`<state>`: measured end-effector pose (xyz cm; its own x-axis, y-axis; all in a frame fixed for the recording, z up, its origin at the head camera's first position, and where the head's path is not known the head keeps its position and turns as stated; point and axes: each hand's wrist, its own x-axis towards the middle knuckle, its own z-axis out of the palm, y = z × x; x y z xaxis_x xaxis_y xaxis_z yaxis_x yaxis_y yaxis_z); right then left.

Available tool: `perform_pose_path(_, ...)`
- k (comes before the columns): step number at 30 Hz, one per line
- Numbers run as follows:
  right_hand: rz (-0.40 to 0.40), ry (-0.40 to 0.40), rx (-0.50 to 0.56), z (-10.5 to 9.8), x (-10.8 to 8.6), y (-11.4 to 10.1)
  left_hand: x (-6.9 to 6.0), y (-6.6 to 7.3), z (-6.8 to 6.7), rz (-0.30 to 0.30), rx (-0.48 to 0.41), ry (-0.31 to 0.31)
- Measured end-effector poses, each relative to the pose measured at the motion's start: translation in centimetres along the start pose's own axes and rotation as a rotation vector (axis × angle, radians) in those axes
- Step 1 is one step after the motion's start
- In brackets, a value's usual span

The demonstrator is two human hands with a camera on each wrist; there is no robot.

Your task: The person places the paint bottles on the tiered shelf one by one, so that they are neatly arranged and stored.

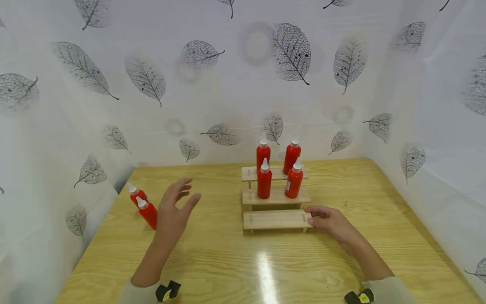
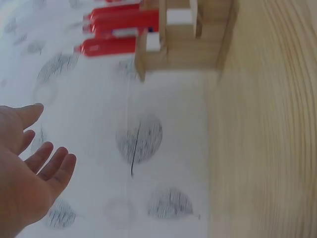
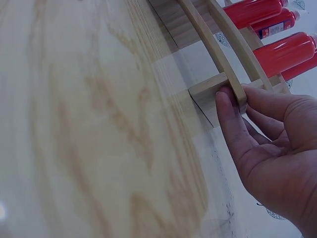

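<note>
A wooden three-step rack (image 1: 277,219) stands on the table, its lowest step bare. Two red bottles with white nozzle caps are on the top step, and two more, one a red bottle (image 1: 264,184), on the middle step. The right hand (image 1: 334,223) pinches the right end of the lowest step; in the right wrist view the fingers and thumb of that hand (image 3: 277,134) close on the board's end (image 3: 239,94). Raised over the table on the left, the left hand (image 1: 172,207) holds nothing, fingers apart and loosely bent, also seen as a hand (image 2: 29,168) in the left wrist view.
Two more red bottles stand at the table's left side, one red bottle (image 1: 149,214) partly behind the left hand. A white curtain (image 1: 235,93) with leaf prints surrounds the wooden table (image 1: 212,261) at the back and sides.
</note>
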<state>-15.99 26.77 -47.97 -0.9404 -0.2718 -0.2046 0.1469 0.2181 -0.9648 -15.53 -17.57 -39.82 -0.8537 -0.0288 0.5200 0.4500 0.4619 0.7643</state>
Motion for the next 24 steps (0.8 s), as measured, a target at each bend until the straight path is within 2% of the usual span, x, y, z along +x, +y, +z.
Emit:
perform_pose_path(4, 0.009, 0.007, 0.007, 0.0, 0.0, 0.0, -0.8, -0.6, -3.5, -0.090, 0.068, 0.087)
perform_pose_path(8, 0.015, 0.010, 0.009, 0.0, 0.0, 0.0, -1.5, -1.8, -6.2, -0.190, 0.151, 0.178)
perform_pose_path(12, 0.022, 0.010, 0.009, 0.1, -0.1, -0.2, -2.3, -3.3, -8.0, -0.221, 0.175, 0.271)
perform_pose_path(14, 0.025, 0.010, 0.009, 0.1, -0.1, -0.2, -2.5, -4.0, -8.6, -0.245, 0.200, 0.295)
perform_pose_path(17, 0.023, 0.010, 0.007, 0.0, -0.1, -0.2, -2.8, -4.9, -9.2, -0.339, 0.212, 0.278)
perform_pose_path(21, 0.024, 0.008, 0.009, 0.0, 0.0, -0.1, -2.8, -6.1, -9.7, -0.507, 0.158, 0.179)
perform_pose_path(24, 0.028, 0.007, 0.008, 0.0, 0.1, 0.0, -2.7, -7.2, -9.8, -0.583, 0.115, 0.110)
